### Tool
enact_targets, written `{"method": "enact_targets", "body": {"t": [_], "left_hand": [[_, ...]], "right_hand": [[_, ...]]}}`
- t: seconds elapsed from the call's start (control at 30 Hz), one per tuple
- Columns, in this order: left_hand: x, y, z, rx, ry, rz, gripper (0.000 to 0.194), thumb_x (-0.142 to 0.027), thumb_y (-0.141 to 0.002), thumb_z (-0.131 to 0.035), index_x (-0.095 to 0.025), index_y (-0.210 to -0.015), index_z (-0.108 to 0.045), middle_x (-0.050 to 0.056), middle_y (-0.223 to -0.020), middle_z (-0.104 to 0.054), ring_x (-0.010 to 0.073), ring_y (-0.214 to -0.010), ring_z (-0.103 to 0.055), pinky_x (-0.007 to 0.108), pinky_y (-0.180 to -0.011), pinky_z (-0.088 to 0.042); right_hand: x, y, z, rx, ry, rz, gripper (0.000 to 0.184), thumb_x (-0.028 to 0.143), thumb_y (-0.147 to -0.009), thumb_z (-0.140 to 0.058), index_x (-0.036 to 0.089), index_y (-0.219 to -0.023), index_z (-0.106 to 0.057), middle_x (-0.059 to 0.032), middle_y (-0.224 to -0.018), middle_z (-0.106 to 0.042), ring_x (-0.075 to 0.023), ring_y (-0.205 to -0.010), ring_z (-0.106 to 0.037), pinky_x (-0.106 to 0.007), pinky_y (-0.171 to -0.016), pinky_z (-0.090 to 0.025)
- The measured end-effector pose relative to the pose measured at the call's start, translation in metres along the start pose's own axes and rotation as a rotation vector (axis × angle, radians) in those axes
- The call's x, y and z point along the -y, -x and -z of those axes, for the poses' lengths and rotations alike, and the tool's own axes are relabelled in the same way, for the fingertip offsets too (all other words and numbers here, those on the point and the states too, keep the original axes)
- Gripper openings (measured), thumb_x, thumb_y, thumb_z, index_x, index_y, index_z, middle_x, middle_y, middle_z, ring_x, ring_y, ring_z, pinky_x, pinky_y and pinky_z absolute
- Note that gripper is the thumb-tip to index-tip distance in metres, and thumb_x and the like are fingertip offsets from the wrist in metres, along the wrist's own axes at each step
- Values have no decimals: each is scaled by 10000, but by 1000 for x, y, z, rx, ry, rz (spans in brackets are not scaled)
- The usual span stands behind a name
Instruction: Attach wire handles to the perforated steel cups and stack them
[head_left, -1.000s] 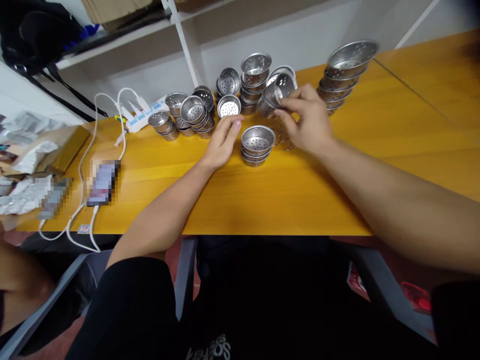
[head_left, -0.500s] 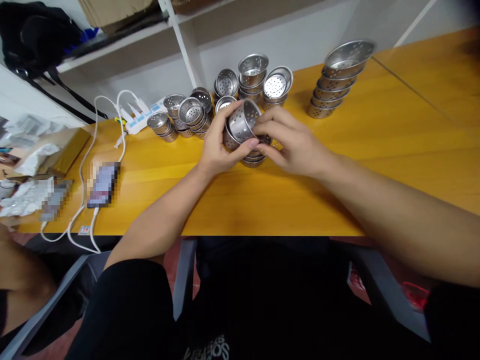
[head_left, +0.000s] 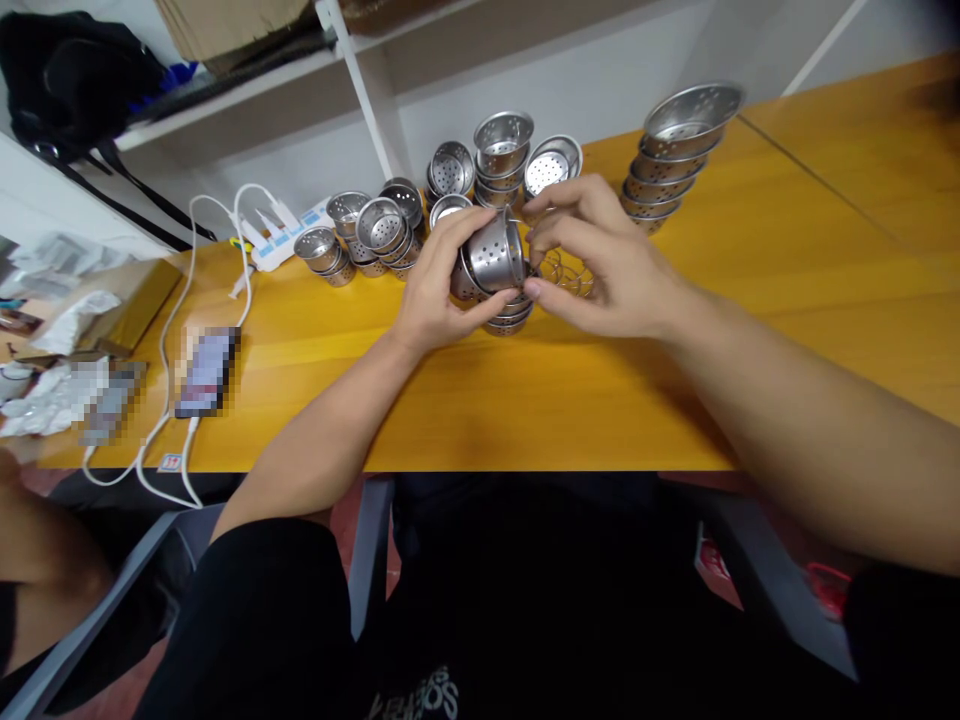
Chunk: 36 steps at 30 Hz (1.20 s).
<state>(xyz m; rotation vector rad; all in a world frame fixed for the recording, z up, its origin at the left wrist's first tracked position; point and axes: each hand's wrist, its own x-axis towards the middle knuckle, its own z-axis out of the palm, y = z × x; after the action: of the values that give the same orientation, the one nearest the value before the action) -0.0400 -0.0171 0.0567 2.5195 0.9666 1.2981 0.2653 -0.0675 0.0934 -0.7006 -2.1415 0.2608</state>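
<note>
My left hand (head_left: pixel 431 290) grips a small perforated steel cup (head_left: pixel 495 255), tipped on its side just above a short stack of the same cups (head_left: pixel 506 318) on the yellow table (head_left: pixel 525 400). My right hand (head_left: pixel 607 265) is at the cup's rim, thumb and fingers pinched there; what they pinch is too thin to make out. Loose wire pieces (head_left: pixel 566 275) lie on the table under the right hand's fingers.
More cup stacks (head_left: pixel 502 155) crowd the table's far side, with a leaning tall stack (head_left: pixel 671 160) at right. A power strip (head_left: pixel 281 235), white cables and a phone (head_left: pixel 206 368) lie at left. A shelf post (head_left: pixel 360 90) rises behind. Another person's arm (head_left: pixel 37 570) shows at lower left.
My right hand carried a cup from the far stacks to the near stack. My left hand rose and took hold of it. The cup has turned on its side.
</note>
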Motion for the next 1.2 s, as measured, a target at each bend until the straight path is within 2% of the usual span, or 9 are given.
{"method": "enact_targets", "body": {"t": [0.07,0.17,0.3,0.43,0.6,0.73,0.9,1.07,1.2], "left_hand": [[-7,-1,3,0,16,31,1074,-1154,-983,-785,-390,-1736,-736,144,-1766,-788,528,-1814,-695,807,-1627,-459],[-12,-2,4,11,28,36,1059,-1129,-987,-813,-383,-1735,-737,156,-1787,-778,519,-1828,-679,786,-1644,-437],[-15,-1,7,27,12,25,1031,-1101,-1005,-824,-380,-1738,-740,157,-1792,-777,516,-1826,-682,774,-1642,-445],[-15,0,10,27,27,-7,1017,-1075,-1006,-855,-383,-1744,-747,161,-1782,-779,518,-1807,-701,779,-1625,-469],[-9,0,11,7,38,-58,1062,-1092,-980,-866,-381,-1758,-730,159,-1781,-773,528,-1798,-705,785,-1622,-465],[-4,-2,9,-13,1,-8,1089,-1150,-964,-808,-394,-1743,-719,150,-1752,-784,525,-1778,-710,780,-1612,-469],[12,-1,7,-98,31,34,1112,-1163,-983,-756,-361,-1749,-680,167,-1758,-749,541,-1809,-668,761,-1621,-428],[34,3,5,-206,93,133,1068,-1120,-1063,-696,-364,-1810,-594,157,-1798,-697,493,-1878,-597,668,-1632,-418],[46,4,3,-278,131,190,1040,-1136,-1082,-638,-347,-1758,-607,151,-1712,-747,440,-1821,-642,621,-1603,-466]], "right_hand": [[3,-1,2,25,5,-59,452,783,-1201,-711,407,-1387,-880,-157,-1722,-771,-547,-1670,-684,-869,-1474,-538],[3,-3,4,67,-8,-142,461,827,-1163,-768,463,-1417,-890,-104,-1746,-784,-531,-1682,-677,-839,-1492,-533],[0,-2,5,39,-44,-92,340,760,-1174,-797,487,-1343,-908,-83,-1669,-797,-487,-1591,-732,-826,-1451,-581],[3,-1,6,32,-75,-112,328,781,-1173,-808,558,-1375,-937,-72,-1619,-805,-485,-1549,-754,-850,-1400,-614],[5,-2,1,-81,-276,-101,419,864,-1133,-859,451,-1181,-913,-114,-1567,-823,-474,-1421,-824,-826,-1283,-703],[3,-3,-3,-107,-401,-95,400,849,-1112,-884,451,-1121,-854,-94,-1570,-839,-449,-1344,-863,-797,-1216,-746],[3,-2,1,-144,-347,-118,464,870,-1085,-908,420,-1153,-816,-113,-1617,-821,-454,-1428,-846,-795,-1329,-706],[-28,3,5,-209,-33,-199,433,858,-1126,-855,436,-1222,-839,-139,-1692,-779,-508,-1619,-708,-823,-1368,-651],[-76,14,3,-25,69,-248,544,914,-1118,-843,371,-1149,-830,-182,-1448,-820,-489,-1416,-770,-814,-1347,-639]]}}
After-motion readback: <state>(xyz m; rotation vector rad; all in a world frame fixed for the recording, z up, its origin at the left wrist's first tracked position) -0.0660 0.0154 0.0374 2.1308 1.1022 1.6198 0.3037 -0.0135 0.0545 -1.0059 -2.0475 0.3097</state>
